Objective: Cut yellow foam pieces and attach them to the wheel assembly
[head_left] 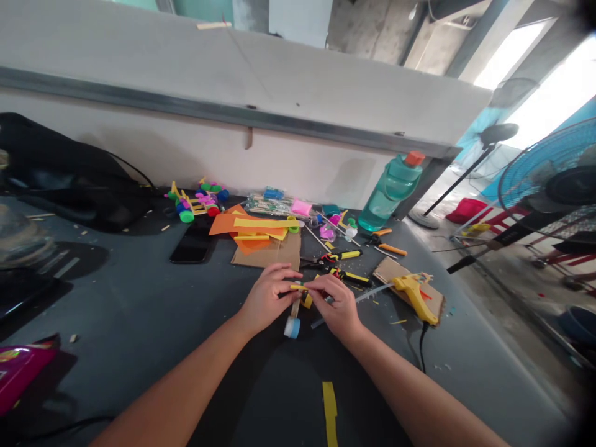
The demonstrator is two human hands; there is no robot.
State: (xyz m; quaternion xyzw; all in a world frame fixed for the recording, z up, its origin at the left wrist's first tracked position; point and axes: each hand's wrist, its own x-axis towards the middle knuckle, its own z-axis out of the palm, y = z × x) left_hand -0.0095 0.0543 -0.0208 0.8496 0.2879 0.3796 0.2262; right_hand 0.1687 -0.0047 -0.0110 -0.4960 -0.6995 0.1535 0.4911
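Note:
My left hand (pixel 270 297) and my right hand (pixel 336 305) meet over the dark table. Between their fingertips is a small yellow strip (pixel 298 287), pinched from both sides. Just below the fingers stands a wooden stick (pixel 295 308) with a blue-and-white bottle cap (pixel 292 328) at its near end; whether the fingers touch the stick I cannot tell. A yellow ring-like piece (pixel 307 300) shows beside my right fingers. Beyond the hands lie pliers with yellow-and-black handles (pixel 351 277). Nearer to me, a longer yellow paper strip (pixel 329 413) lies by the table edge.
A yellow glue gun (pixel 416 298) rests on cardboard at right, its cord trailing forward. Behind are orange paper (pixel 228 222), a black phone (pixel 190 241), orange-handled pliers (pixel 393 249), a teal bottle (pixel 388 192) and colourful small cap models (pixel 200 202). A black bag (pixel 60 174) lies at left.

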